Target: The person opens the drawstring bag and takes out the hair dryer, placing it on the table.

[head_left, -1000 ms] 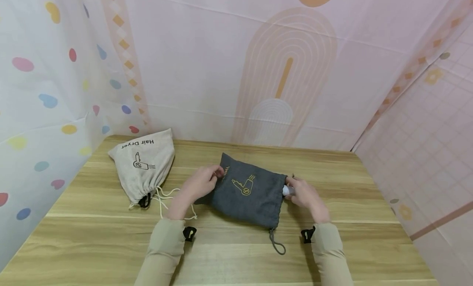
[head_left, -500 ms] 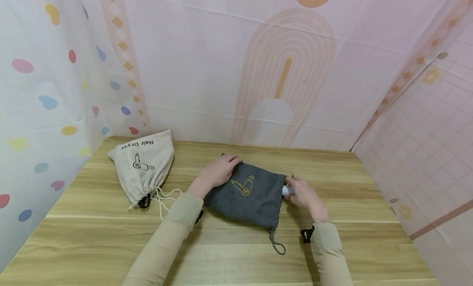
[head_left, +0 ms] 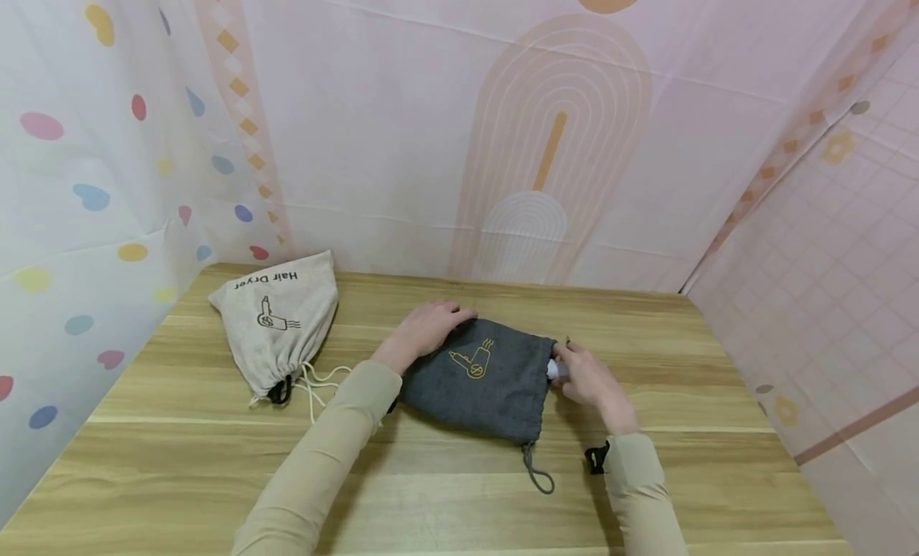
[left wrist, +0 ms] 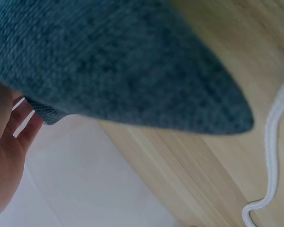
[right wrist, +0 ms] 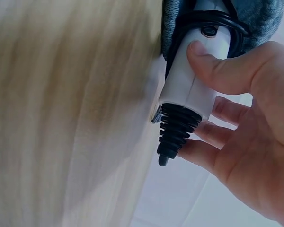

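Observation:
A dark grey drawstring bag point(head_left: 502, 380) with a yellow hair dryer picture lies mid-table, its mouth facing right. My left hand point(head_left: 431, 326) grips the bag's left end from above, fingers round its far edge. In the left wrist view the bag's cloth point(left wrist: 123, 66) hides part of that hand point(left wrist: 7, 156). My right hand point(head_left: 590, 377) is at the bag's mouth, holding a white hair dryer point(head_left: 554, 369) by its handle. In the right wrist view my thumb presses the white handle point(right wrist: 194, 78), black cord wound round it. The dryer's other end is hidden inside the bag.
A beige drawstring bag point(head_left: 287, 325) printed "Hair Dryer" lies at the back left of the wooden table point(head_left: 459, 500), with pale cords point(head_left: 316, 384) trailing right. A grey loop cord point(head_left: 538, 470) hangs from the grey bag's mouth. A patterned curtain point(head_left: 388, 141) stands behind the table.
My left hand has shifted right and away from me, from the grey bag's left corner to over its far left edge. The right hand stays on the dryer handle.

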The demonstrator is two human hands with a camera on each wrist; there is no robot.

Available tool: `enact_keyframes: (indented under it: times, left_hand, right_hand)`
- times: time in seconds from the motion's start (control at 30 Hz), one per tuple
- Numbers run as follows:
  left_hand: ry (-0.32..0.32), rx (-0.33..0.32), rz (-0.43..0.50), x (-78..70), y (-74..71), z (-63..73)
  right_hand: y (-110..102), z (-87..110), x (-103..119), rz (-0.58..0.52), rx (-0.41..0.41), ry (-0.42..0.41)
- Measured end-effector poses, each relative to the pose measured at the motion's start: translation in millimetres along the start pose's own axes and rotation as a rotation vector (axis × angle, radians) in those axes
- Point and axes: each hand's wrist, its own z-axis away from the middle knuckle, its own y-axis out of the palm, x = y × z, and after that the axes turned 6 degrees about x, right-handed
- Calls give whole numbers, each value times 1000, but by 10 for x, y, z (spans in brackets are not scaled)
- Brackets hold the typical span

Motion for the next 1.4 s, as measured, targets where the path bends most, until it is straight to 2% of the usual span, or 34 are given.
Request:
enact_keyframes:
  times: [0.27, 0.83, 1.07, 1.4]
  left_hand:
    - [-5, -38, -19, 55, 20, 32]
    - [-72, -7, -18, 143, 12, 110]
    - [-51, -48, -9, 179, 24, 183]
    - [-72, -33, -7, 186, -7, 238]
  right_hand:
    - [13, 5, 9, -1, 13, 16]
    - [9, 93, -39, -11, -5, 54]
    - [14, 120, -69, -24, -11, 66]
    - [30, 142, -74, -54, 11, 85]
